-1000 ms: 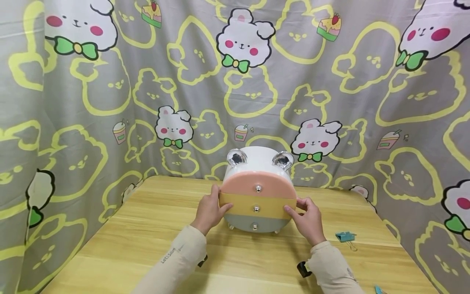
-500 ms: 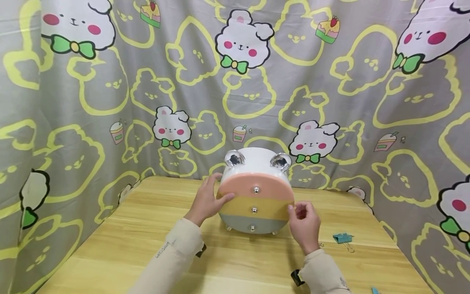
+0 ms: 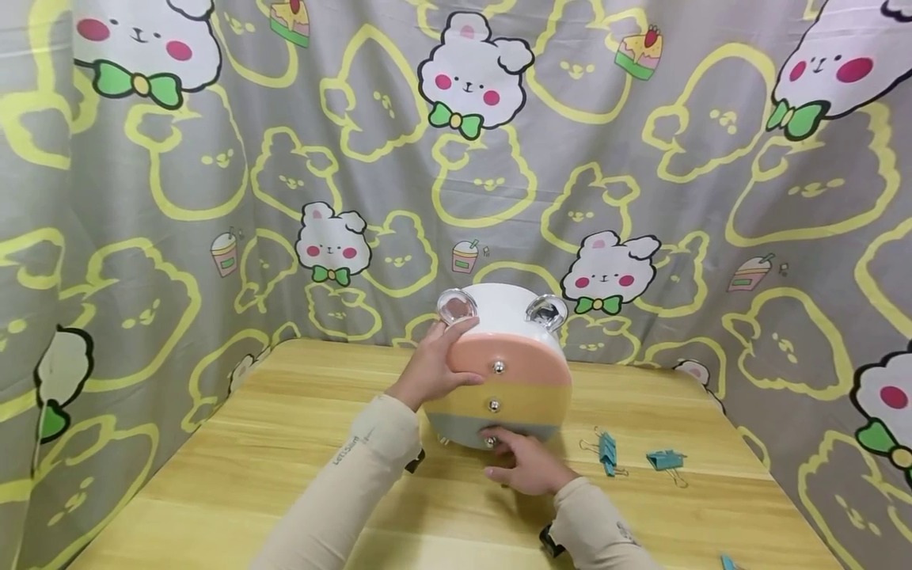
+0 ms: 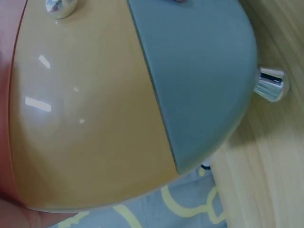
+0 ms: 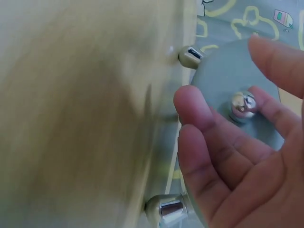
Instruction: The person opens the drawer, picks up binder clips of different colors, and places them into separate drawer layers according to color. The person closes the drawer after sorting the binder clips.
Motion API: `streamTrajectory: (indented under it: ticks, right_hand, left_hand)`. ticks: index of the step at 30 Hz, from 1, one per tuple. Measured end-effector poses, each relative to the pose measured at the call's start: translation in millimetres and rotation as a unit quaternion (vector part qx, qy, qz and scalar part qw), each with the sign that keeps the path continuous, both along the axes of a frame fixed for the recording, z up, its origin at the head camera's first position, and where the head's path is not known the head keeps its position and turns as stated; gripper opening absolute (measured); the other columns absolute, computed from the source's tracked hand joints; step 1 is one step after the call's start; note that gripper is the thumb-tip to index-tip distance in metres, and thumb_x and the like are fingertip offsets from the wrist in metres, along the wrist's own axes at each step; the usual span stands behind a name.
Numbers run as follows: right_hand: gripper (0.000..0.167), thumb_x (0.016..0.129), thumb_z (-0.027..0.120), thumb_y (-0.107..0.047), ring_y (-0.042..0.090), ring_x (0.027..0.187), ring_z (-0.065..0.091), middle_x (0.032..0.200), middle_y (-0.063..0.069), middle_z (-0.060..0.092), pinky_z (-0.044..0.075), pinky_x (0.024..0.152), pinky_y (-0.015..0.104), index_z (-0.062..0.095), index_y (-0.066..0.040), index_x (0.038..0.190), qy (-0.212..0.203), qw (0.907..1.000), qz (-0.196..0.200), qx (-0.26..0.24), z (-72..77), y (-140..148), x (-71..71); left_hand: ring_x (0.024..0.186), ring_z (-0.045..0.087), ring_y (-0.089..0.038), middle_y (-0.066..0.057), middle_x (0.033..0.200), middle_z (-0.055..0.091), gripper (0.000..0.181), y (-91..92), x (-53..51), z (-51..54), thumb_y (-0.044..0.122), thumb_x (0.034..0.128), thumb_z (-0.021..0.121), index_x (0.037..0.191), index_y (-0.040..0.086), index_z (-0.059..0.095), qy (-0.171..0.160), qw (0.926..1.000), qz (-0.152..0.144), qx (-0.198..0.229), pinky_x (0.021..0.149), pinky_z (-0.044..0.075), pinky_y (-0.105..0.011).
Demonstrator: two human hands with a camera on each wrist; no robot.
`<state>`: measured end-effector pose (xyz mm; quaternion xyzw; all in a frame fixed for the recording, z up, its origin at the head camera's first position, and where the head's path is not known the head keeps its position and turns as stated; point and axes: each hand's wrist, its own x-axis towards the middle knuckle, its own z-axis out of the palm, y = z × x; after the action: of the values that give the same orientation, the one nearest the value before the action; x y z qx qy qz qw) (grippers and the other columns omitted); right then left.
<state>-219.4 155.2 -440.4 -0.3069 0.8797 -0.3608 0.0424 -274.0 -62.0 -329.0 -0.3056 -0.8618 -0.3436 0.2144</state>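
A small round-fronted drawer box [image 3: 527, 352] stands on the table, white on top with two silver ears. Its front has pink, yellow and grey-blue bands, each with a silver knob. My left hand [image 3: 435, 366] holds the upper left, thumb on the pink front and fingers reaching up by the left ear. At the lowest knob [image 5: 243, 104] is my right hand [image 5: 251, 166], its fingers loosely bent around the knob and the thumb apart from it. Silver feet [image 4: 270, 84] show under the box in the left wrist view.
Two teal binder clips [image 3: 607, 454] [image 3: 666, 461] lie on the wooden table [image 3: 249, 459] right of the box. Part of another teal item [image 3: 728, 562] shows at the lower edge. A patterned curtain [image 3: 399, 174] encloses the table's back and sides.
My left hand has slid up from the box's left side towards the left ear. My right hand has left the right side and moved down to the lowest knob, uncovering a binder clip.
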Motion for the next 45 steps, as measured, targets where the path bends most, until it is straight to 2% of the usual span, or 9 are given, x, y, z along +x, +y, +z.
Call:
streamTrajectory:
  ticks: [5,14,20,25,32,38,45]
  right_hand:
    - [0.051,0.092,0.068,-0.024,0.032,0.100,0.064,0.115,0.018,0.064,0.052,0.082,0.041,0.050,-0.005,0.136,-0.002,0.9999,0.013,-0.005,-0.6,-3,-0.1]
    - [0.041,0.097,0.061,-0.019,0.029,0.105,0.063,0.115,0.016,0.065,0.049,0.087,0.047,0.051,-0.007,0.134,0.027,0.9994,0.011,0.016,0.6,-7,0.8]
    - [0.038,0.098,0.060,-0.020,0.021,0.100,0.063,0.115,0.010,0.066,0.051,0.083,0.038,0.051,-0.011,0.134,0.004,0.9993,0.015,0.035,2.2,-5,3.7]
    - [0.038,0.098,0.059,-0.020,0.018,0.100,0.063,0.115,0.009,0.066,0.051,0.083,0.036,0.052,-0.011,0.134,-0.010,0.9989,0.027,0.037,5.9,-5,10.3]
    - [0.037,0.097,0.061,-0.022,0.012,0.097,0.062,0.113,0.007,0.066,0.051,0.080,0.031,0.052,-0.013,0.132,-0.024,0.9981,0.048,0.029,5.7,-1,20.2]
    - [0.037,0.095,0.064,-0.021,0.013,0.098,0.063,0.112,0.005,0.066,0.052,0.079,0.030,0.052,-0.013,0.130,-0.012,0.9975,0.063,0.028,4.7,1,33.3]
    - [0.042,0.095,0.065,-0.023,0.011,0.096,0.063,0.115,0.005,0.065,0.052,0.076,0.027,0.051,-0.014,0.133,-0.028,0.9959,0.082,0.024,7.0,1,48.1]
  left_hand:
    - [0.124,0.047,-0.034,-0.018,0.138,0.046,0.085,2.7,-0.6,-3.3,0.027,0.0666,0.090,0.141,0.022,0.049,0.010,0.9999,0.000,0.005,0.095,0.043,-0.050]
    - [0.118,0.049,-0.035,-0.018,0.140,0.044,0.085,2.4,0.3,-3.5,0.025,0.0670,0.090,0.141,0.025,0.048,-0.002,0.9997,0.013,0.019,0.091,0.046,-0.050]
    - [0.118,0.048,-0.034,-0.017,0.139,0.045,0.085,2.4,0.4,-3.7,0.023,0.0662,0.090,0.140,0.024,0.049,0.000,0.9997,0.008,0.024,0.091,0.046,-0.050]
    - [0.116,0.048,-0.033,-0.017,0.138,0.046,0.085,1.5,0.6,-3.9,0.023,0.0656,0.090,0.140,0.023,0.049,0.005,0.9997,0.007,0.023,0.091,0.045,-0.050]
    - [0.112,0.049,-0.033,-0.017,0.137,0.046,0.085,1.9,3.4,-2.2,0.022,0.0664,0.090,0.140,0.023,0.049,-0.005,0.9996,0.007,0.027,0.089,0.046,-0.049]
    - [0.109,0.050,-0.031,-0.016,0.136,0.046,0.085,2.0,2.8,-2.8,0.023,0.0668,0.090,0.141,0.023,0.049,-0.007,0.9995,0.011,0.027,0.086,0.047,-0.047]
    - [0.109,0.050,-0.031,-0.015,0.136,0.046,0.086,1.7,1.9,-3.9,0.024,0.0664,0.091,0.141,0.024,0.048,-0.010,0.9996,0.011,0.024,0.086,0.047,-0.046]
